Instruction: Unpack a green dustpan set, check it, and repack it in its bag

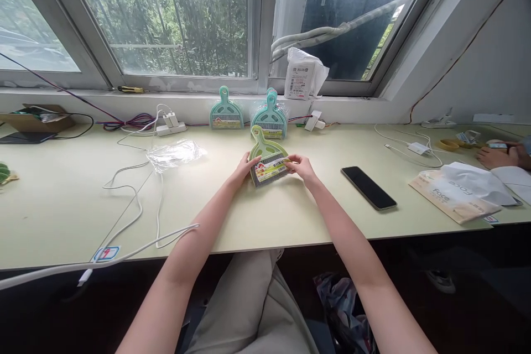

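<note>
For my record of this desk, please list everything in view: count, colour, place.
Green dustpan set: 1, green, between the hands
Teal dustpan set: 1, teal, table back
Teal dustpan stack: 1, teal, beside it
Table: 1, pale green, underneath
Phone: 1, black, table right
Tissue pack: 1, white/beige, far right
Plastic wrap: 1, clear, table left
Power strip: 1, white, back left
Cables: several, mostly white, both sides
Wrapped box: 1, white, windowsill
Cutter: 1, yellow, windowsill left
Cardboard box: 1, brown, far left
Window: 1, grey-framed, behind
Co-worker's hand: at least 1, far right
Left hand: 1, bare, dustpan's left edge
Right hand: 1, bare, dustpan's right edge
</note>
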`<state>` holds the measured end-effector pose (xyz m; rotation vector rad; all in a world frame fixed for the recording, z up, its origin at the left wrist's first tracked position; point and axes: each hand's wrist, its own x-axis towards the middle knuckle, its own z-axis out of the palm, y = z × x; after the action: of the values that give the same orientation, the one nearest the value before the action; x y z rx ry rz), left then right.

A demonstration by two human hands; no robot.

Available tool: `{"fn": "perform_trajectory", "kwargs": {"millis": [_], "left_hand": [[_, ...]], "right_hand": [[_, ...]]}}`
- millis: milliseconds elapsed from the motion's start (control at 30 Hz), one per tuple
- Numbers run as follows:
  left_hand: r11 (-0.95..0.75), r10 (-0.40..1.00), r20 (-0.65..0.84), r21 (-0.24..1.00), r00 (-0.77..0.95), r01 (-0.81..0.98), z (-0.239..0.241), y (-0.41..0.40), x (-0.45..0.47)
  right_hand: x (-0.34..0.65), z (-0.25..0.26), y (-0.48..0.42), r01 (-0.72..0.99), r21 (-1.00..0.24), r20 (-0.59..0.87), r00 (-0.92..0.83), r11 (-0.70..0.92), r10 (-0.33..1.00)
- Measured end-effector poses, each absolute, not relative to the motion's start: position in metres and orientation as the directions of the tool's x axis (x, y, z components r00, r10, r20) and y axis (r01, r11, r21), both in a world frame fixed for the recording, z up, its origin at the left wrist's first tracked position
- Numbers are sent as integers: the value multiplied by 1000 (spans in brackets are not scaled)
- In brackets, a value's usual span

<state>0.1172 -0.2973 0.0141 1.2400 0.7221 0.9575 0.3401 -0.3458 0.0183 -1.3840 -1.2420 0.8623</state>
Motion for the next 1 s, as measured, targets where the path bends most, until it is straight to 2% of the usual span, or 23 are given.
{"fn": "perform_trajectory", "kwargs": {"millis": [167,267,400,500,567,633,700,767,833,1000], "left_hand": [[25,878,74,980,473,-199,12,-298,119],[-2,875,89,983,476,-181,10,-296,119],[2,876,71,988,477,-152,11,-296,119],[-19,893,91,986,441,-163,13,-297,120],[-33,896,125,975,425,-218,15,-298,121],[-47,893,171,956,417,-291,18,-299,123],[-72,893,214,936,397,-344,21,-301,124],[-99,897,240,927,370,-362,23,-303,125],[-112,900,246,928,360,-356,23,-304,126],[-36,894,179,943,412,-332,18,-303,127]], "right_hand": [[336,5,-340,293,-956,108,298,16,948],[334,7,-344,447,-893,211,315,51,925],[330,14,-350,714,-699,352,291,43,890],[331,19,-352,746,-663,472,346,67,811],[335,22,-352,641,-763,470,455,89,756],[337,24,-352,386,-915,311,488,118,815],[336,24,-352,63,-993,110,308,95,945],[331,21,-351,-158,-987,2,78,15,997],[324,16,-350,-248,-968,-41,19,-35,999],[317,11,-348,-291,-955,-86,118,-48,989]]}}
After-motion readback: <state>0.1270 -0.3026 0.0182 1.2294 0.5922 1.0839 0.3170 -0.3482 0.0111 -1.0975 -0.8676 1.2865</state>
